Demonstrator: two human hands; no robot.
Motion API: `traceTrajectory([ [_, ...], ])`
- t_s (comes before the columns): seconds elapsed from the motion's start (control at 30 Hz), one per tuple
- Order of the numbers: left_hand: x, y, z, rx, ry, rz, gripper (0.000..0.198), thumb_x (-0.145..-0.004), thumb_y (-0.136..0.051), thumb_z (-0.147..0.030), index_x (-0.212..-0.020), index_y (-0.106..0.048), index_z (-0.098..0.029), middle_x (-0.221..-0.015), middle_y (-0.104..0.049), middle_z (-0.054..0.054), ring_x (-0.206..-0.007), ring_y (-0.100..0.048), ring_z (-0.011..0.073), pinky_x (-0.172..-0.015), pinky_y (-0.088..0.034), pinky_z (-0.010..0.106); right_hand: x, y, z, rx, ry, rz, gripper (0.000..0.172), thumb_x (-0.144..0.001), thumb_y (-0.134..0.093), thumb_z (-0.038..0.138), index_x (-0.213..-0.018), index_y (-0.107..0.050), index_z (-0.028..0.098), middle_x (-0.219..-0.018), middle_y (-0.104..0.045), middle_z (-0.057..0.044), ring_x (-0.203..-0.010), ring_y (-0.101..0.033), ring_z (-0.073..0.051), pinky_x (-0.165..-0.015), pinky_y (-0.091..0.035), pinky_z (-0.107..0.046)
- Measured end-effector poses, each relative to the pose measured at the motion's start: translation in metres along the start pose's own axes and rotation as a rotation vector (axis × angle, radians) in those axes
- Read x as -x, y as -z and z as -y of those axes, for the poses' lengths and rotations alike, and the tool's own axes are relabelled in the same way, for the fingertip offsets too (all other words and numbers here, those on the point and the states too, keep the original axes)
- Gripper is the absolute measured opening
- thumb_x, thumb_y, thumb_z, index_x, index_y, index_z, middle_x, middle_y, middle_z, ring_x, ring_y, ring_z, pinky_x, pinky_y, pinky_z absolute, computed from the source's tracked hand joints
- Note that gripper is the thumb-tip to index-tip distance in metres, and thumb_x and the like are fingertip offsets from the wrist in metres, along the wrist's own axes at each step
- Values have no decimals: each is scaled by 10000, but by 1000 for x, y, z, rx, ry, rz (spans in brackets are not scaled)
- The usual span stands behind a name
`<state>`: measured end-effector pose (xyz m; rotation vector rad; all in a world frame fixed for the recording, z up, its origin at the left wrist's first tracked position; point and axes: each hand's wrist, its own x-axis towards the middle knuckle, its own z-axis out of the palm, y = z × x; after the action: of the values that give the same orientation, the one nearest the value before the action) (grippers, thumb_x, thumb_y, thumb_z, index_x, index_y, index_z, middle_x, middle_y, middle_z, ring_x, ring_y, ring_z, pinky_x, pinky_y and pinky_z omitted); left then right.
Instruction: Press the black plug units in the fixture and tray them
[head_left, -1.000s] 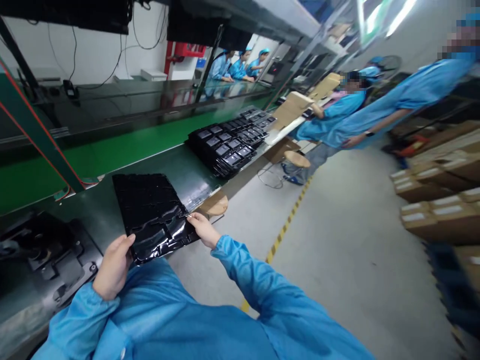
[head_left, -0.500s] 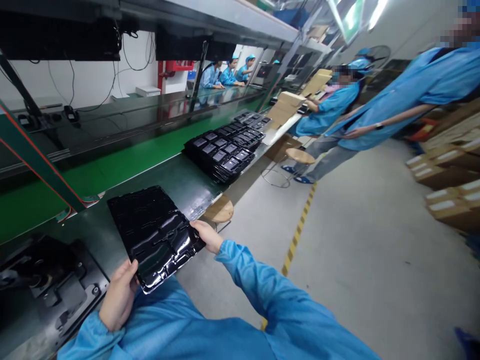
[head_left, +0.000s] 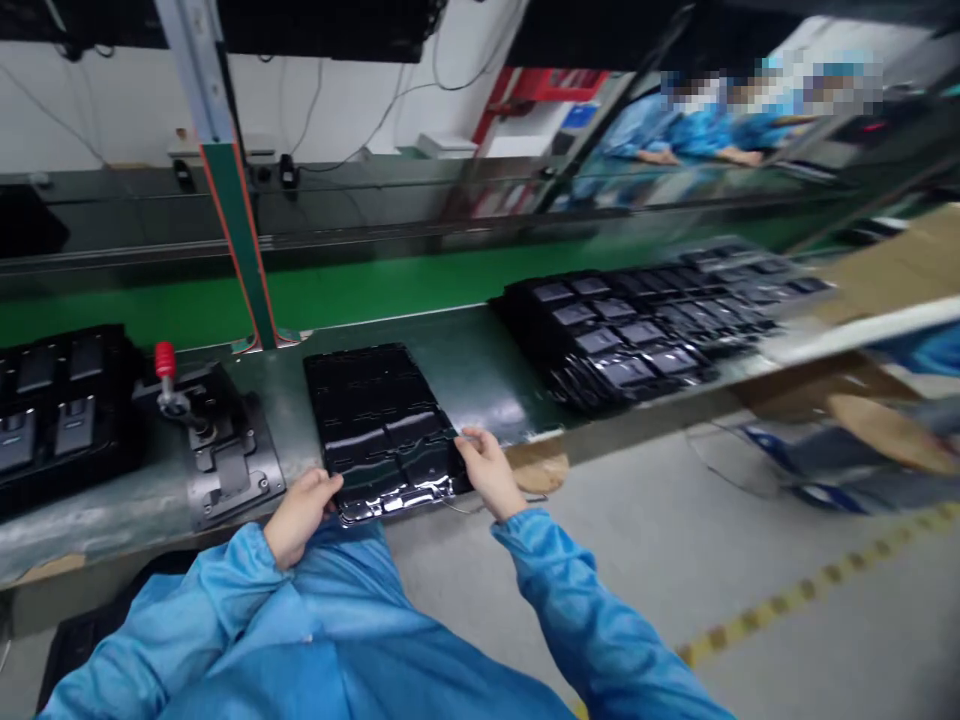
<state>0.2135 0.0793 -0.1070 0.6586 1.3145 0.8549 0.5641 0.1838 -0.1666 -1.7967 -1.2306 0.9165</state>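
A black plastic tray [head_left: 382,425] with moulded pockets lies at the front of the green bench, its near edge jutting out over my lap. No parts show in its pockets. My left hand [head_left: 304,510] grips its near left corner, thumb on top. On the right edge, my right hand [head_left: 486,465] pinches the rim between thumb and fingers. Left of the tray stands a metal clamp fixture [head_left: 232,465] with a red-tipped handle [head_left: 164,360].
Stacked black trays holding grey rectangular parts stand to the right [head_left: 615,335] and far left [head_left: 71,400]. A green post [head_left: 244,240] rises behind the fixture. Wooden stools [head_left: 540,470] are below the bench edge. Several co-workers in blue [head_left: 637,125] sit across the line.
My view has swung left, bringing the whole clamp fixture and the left tray stack into sight. Both hands still hold the black tray, which now lies flatter along the bench.
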Motion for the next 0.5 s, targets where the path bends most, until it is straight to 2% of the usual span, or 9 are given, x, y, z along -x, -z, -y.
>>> traceTrajectory([
  [0.07,10,16,9,-118,-46,-20,542,-776,-825,-545,-1156,-712,-176,-1053,-765,98,-954,-705,247,-887,-544,367,-7,2,3,89,49,12,586,-835,-608,648,-1222,-583,209,-717,-566,28,-698,-573,-235,-708,-450,-356],
  [0.13,26,36,20,-192,-113,6,611,-782,-821,-495,-1293,-690,-187,-1238,-749,133,-1037,-699,250,-973,-531,374,-12,3,7,160,102,33,479,-855,-634,553,-1185,-608,207,-804,-635,-17,-793,-624,-259,-780,-466,-374],
  [0.17,35,47,27,-241,-150,22,595,-798,-806,-494,-1301,-699,-194,-1276,-741,139,-1064,-695,254,-1003,-523,376,-13,4,9,205,130,47,413,-862,-650,503,-1149,-624,207,-868,-670,-48,-846,-642,-269,-813,-466,-379],
  [0.27,61,84,53,-420,-202,14,441,-875,-710,-535,-1182,-763,-223,-1223,-759,115,-1118,-684,277,-1055,-502,385,-14,3,16,561,247,75,235,-949,-615,410,-1041,-639,196,-982,-710,-131,-908,-656,-290,-831,-447,-384],
  [0.37,76,121,84,-499,-92,-142,384,-892,-622,-577,-1057,-771,-264,-1156,-779,80,-1160,-687,314,-1078,-496,407,-16,-3,23,1017,437,71,237,-1045,-502,374,-965,-619,184,-987,-708,-174,-919,-654,-306,-816,-435,-387],
  [0.43,77,140,103,-455,2,-249,312,-832,-650,-559,-916,-758,-279,-1061,-790,70,-1139,-692,351,-1069,-499,434,-21,-10,27,1106,546,74,229,-1053,-488,334,-925,-605,185,-1012,-703,-177,-958,-645,-304,-837,-432,-383],
  [0.5,71,152,117,-380,43,-332,214,-725,-739,-488,-764,-730,-278,-935,-775,75,-1089,-688,393,-1055,-494,472,-26,-18,28,1092,572,70,223,-1053,-488,316,-902,-592,189,-1000,-693,-161,-947,-631,-287,-835,-419,-372],
])
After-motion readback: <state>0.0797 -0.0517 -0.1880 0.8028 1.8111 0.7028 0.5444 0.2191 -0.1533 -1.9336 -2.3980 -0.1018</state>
